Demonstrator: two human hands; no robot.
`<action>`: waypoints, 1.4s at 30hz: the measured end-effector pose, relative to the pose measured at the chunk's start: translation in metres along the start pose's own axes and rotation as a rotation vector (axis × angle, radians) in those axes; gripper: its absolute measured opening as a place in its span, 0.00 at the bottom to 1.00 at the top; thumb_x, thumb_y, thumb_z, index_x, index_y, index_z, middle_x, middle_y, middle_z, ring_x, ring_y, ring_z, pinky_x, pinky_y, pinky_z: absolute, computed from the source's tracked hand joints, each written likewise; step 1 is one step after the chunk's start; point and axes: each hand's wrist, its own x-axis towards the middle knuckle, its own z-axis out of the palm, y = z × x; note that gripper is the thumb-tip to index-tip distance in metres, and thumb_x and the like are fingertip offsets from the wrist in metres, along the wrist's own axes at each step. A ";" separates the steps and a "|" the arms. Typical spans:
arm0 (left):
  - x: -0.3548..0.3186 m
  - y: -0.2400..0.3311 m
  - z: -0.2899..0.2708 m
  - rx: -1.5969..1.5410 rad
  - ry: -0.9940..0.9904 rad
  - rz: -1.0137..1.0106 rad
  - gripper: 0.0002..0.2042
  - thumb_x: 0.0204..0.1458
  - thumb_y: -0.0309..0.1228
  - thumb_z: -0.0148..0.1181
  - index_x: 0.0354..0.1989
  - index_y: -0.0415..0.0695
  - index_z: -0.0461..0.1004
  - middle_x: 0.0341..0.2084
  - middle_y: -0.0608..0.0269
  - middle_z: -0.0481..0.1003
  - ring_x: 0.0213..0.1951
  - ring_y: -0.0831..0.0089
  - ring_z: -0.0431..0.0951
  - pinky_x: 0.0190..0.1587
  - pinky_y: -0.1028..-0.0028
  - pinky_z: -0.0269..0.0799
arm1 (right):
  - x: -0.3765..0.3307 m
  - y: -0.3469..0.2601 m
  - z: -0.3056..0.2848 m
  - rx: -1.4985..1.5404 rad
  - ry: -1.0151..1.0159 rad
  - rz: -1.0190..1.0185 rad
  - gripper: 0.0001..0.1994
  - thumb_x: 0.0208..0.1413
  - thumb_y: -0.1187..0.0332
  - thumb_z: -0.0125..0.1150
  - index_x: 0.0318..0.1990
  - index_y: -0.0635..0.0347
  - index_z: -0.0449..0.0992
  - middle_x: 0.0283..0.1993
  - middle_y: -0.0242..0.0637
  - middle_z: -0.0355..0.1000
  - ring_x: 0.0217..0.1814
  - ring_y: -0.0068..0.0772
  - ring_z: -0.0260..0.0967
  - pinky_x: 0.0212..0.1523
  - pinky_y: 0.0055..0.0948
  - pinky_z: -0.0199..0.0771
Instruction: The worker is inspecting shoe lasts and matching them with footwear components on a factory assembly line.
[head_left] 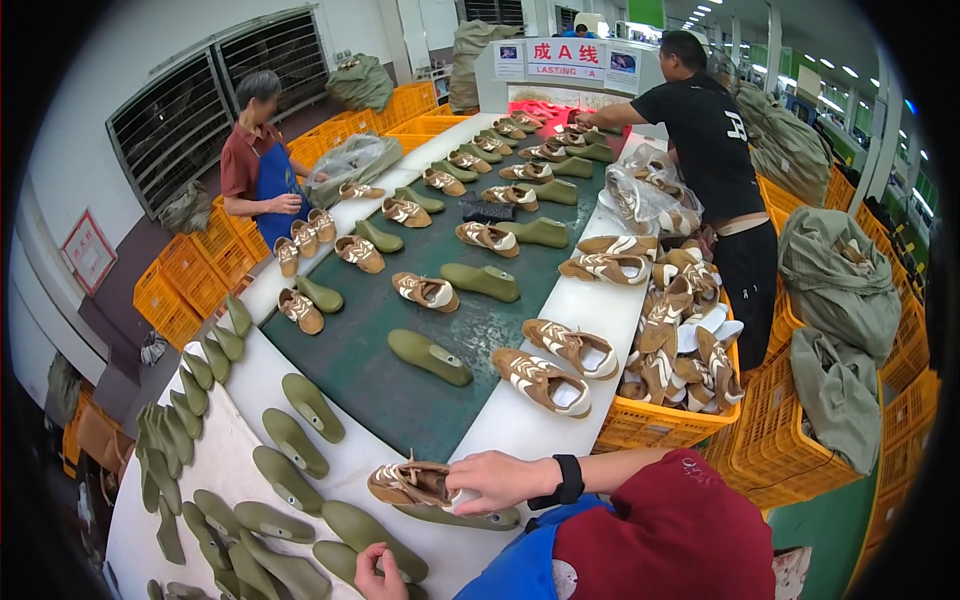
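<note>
My right hand (pixel 490 482), with a black band at the wrist, grips a brown shoe upper with pale stripes and laces (pixel 412 484) by its heel opening. A green shoe last (pixel 500 519) lies just beneath that hand. My left hand (pixel 380 577) is partly cut off by the lower edge; its visible fingers are bent and apart, with nothing seen in them. It is beside a large green shoe last (pixel 372 535) on the white table (pixel 225 420). More green lasts (pixel 290 480) lie to its left.
A dark green belt (pixel 370 355) carries shoe uppers and lasts away from me. Two brown shoes (pixel 545 380) stand on its white right border. A yellow crate (pixel 655 425) full of shoes is at right. Co-workers stand left (pixel 268 170) and right (pixel 705 130) of the belt.
</note>
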 end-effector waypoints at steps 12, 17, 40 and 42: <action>0.015 -0.035 0.107 0.543 -0.296 0.573 0.28 0.40 0.44 0.67 0.48 0.42 0.68 0.53 0.45 0.61 0.57 0.43 0.57 0.56 0.50 0.54 | 0.046 0.067 -0.018 -0.114 0.325 0.333 0.15 0.46 0.60 0.63 0.36 0.59 0.72 0.33 0.46 0.70 0.35 0.50 0.70 0.36 0.41 0.70; 0.023 -0.066 0.133 0.477 -0.359 0.470 0.31 0.38 0.50 0.67 0.49 0.45 0.69 0.53 0.46 0.62 0.57 0.44 0.57 0.55 0.49 0.53 | 0.110 0.113 -0.014 -0.171 0.273 0.286 0.13 0.45 0.62 0.62 0.34 0.61 0.72 0.34 0.46 0.71 0.37 0.49 0.71 0.40 0.41 0.71; 0.027 -0.083 0.128 0.264 -0.393 0.389 0.18 0.42 0.44 0.66 0.38 0.47 0.72 0.50 0.51 0.63 0.57 0.44 0.55 0.56 0.51 0.51 | 0.165 0.218 0.053 -0.334 -0.100 0.318 0.19 0.46 0.74 0.52 0.49 0.53 0.70 0.46 0.47 0.66 0.44 0.51 0.69 0.42 0.45 0.72; 0.032 -0.080 0.139 0.283 -0.345 0.429 0.17 0.41 0.40 0.66 0.36 0.46 0.71 0.46 0.51 0.66 0.54 0.47 0.59 0.58 0.52 0.52 | 0.126 0.176 0.040 -0.193 -0.218 0.214 0.16 0.45 0.71 0.54 0.44 0.56 0.75 0.38 0.48 0.71 0.41 0.50 0.70 0.41 0.44 0.72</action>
